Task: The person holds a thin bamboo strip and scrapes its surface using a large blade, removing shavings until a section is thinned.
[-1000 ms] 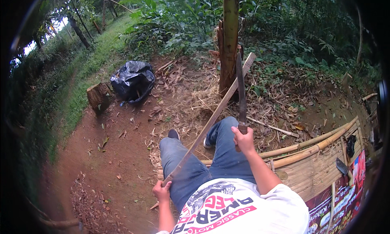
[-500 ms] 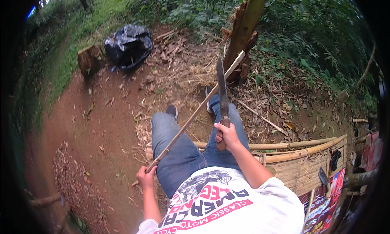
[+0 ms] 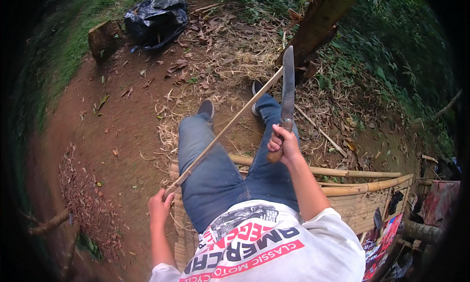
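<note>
My left hand [image 3: 160,206] is closed round the lower end of a long, thin bamboo strip [image 3: 223,133]. The strip slants up and to the right across my legs, its pale far end beside the blade of a machete [image 3: 288,88]. My right hand [image 3: 284,142] grips the machete's brown wooden handle, and the dark blade points away from me, nearly upright in view. Whether blade and strip touch, I cannot tell. Both hands are above my jeans [image 3: 210,169], left hand lower and outside the left thigh.
I sit on a bamboo bench [image 3: 362,211]. Ahead stands a leaning trunk [image 3: 323,24]. A black plastic bag [image 3: 157,24] and a tree stump [image 3: 105,41] are at the far left. Pale shavings [image 3: 240,54] and dry leaves litter the brown soil. A second blade [image 3: 378,218] lies at right.
The machete has shifted right and a little down, away from crossing the strip. My left hand has moved slightly left and up with the strip. The whole view has tilted downward.
</note>
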`<state>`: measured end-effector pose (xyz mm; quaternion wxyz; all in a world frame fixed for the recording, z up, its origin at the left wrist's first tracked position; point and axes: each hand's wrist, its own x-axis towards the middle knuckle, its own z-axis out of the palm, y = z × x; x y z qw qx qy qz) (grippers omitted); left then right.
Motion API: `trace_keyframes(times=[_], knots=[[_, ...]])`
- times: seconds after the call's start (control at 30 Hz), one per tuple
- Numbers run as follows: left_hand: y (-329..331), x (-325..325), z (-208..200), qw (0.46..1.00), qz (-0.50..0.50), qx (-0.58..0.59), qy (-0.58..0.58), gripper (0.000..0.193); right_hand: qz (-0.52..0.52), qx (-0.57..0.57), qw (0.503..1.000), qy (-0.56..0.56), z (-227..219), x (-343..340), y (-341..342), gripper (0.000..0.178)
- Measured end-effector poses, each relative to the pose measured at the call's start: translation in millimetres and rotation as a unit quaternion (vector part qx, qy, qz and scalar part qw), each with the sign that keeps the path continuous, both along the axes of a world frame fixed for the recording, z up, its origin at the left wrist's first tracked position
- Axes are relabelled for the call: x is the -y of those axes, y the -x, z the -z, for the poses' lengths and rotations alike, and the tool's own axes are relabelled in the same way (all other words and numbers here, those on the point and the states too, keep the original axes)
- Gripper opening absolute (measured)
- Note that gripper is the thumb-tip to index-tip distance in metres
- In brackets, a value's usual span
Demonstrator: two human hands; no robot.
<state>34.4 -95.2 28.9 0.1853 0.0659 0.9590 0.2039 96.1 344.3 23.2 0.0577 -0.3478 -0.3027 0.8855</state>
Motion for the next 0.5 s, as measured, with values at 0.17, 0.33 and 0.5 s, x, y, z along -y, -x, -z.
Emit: trace_keyframes(times=[0.17, 0.33, 0.5], knots=[[28, -4, 8, 0.996, 0.068, -0.062, -0.009, 0.03, -0.11, 0.089, 0.986, 0.085, 25, 5, -18, 0.026], [45, -5, -17, 0.994, 0.081, -0.026, 0.069, 0.038, -0.18, 0.092, 0.97, 0.134, 38, 18, -38, 0.025], [40, -1, 3, 0.991, 0.067, 0.041, 0.107, 0.049, -0.177, 0.108, 0.978, 0.003, 32, -16, -30, 0.025]])
